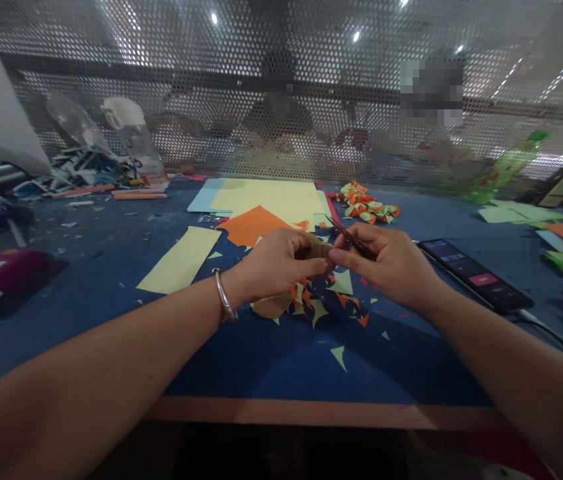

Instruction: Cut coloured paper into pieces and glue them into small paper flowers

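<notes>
My left hand (286,260), with a silver bangle (224,293) at its wrist, is closed in a pinch over the middle of the table. What its fingertips hold is too small and hidden to name. My right hand (386,260) is closed on a slim dark pointed tool (345,235), whose tip points up and away to the left. Its fingertips meet those of my left hand. Beneath them lie orange and pale green paper scraps (318,310). A tan rounded thing (270,307) shows partly under my left hand.
Behind my hands lie an orange sheet (251,225), stacked yellow paper (261,193) and a heap of small orange-and-green paper pieces (368,203). A yellow strip (181,260) lies left. A phone (476,275) with a cable lies right. Bottles (138,143) stand near the perforated screen (281,87).
</notes>
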`<state>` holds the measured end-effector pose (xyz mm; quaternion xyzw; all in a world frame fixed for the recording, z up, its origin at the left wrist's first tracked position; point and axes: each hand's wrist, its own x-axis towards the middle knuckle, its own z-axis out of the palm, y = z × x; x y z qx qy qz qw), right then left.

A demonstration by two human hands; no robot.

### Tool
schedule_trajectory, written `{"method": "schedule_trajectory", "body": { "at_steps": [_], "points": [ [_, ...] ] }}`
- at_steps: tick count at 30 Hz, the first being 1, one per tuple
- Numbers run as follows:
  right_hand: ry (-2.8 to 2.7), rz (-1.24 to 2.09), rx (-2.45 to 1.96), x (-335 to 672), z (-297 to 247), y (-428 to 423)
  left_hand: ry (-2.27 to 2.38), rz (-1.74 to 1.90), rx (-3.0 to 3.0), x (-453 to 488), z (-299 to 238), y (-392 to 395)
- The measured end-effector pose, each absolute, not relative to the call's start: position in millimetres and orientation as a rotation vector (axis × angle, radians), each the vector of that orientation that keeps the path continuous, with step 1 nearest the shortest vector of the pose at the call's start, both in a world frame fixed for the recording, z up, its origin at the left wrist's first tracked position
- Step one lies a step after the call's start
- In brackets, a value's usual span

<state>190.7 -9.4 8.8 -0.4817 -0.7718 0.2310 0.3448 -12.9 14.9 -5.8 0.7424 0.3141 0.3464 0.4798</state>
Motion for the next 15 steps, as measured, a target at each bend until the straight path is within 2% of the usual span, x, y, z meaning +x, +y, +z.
{"method": "schedule_trajectory", "body": {
  "at_steps": [8,15],
  "points": [
    [-2.014,0.652,-1.202,188.3,9.8,-12.0,0.821,0.777,1.949,-16.3,-2.2,14.8],
    [-2.054,0.623,-1.213,189.6,10.2,-11.8,0.767,0.796,1.721,-13.9,-5.6,15.3]
  ]
}}
